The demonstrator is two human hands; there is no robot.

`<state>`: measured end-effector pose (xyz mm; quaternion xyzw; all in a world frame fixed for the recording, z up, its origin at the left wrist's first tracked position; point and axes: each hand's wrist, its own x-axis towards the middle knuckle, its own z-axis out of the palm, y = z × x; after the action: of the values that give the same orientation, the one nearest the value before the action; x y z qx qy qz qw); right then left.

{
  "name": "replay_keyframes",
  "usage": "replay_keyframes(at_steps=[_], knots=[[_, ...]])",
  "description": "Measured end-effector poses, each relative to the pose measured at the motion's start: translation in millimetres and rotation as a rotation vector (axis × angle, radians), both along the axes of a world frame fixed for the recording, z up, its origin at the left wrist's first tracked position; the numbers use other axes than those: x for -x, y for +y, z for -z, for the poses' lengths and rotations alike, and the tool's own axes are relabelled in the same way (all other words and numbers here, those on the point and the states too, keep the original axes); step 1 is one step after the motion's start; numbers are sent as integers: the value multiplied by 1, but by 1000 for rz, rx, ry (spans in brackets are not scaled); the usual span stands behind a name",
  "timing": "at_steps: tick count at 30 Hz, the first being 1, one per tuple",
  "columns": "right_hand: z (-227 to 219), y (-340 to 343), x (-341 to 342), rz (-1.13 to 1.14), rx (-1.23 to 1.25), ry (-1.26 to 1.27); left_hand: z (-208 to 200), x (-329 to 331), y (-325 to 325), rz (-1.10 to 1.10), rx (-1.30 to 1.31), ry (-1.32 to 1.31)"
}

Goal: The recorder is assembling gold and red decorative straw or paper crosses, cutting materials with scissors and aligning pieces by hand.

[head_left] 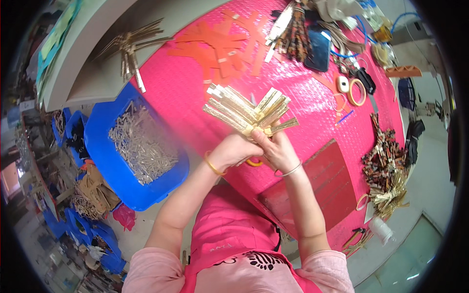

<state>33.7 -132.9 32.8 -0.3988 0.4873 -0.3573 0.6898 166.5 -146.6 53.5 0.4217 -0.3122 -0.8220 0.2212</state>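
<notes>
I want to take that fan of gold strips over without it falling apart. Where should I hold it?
Grip the bundle of gold strips at its narrow lower end, where the strips meet and both hands, left and right, already pinch it. Come from below, the person's side: the far ends splay loose over the pink table.

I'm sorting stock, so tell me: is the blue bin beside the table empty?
No, the blue bin holds a heap of pale metallic strips that covers much of its floor.
</notes>
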Motion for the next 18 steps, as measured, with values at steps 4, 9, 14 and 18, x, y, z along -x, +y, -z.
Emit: replay_keyframes(at_steps=[4, 9, 14, 18], knots=[[-1, 25, 21, 118, -108, -104, 18, 24, 17, 85, 39, -1], [9, 18, 103, 159, 24, -12, 25, 74, 24, -134, 19, 148], [85, -47, 225, 289, 633, 1302, 40, 109, 14, -24, -178, 247], [92, -62, 220, 224, 812, 1383, 48, 115, 13, 19, -129, 217]])
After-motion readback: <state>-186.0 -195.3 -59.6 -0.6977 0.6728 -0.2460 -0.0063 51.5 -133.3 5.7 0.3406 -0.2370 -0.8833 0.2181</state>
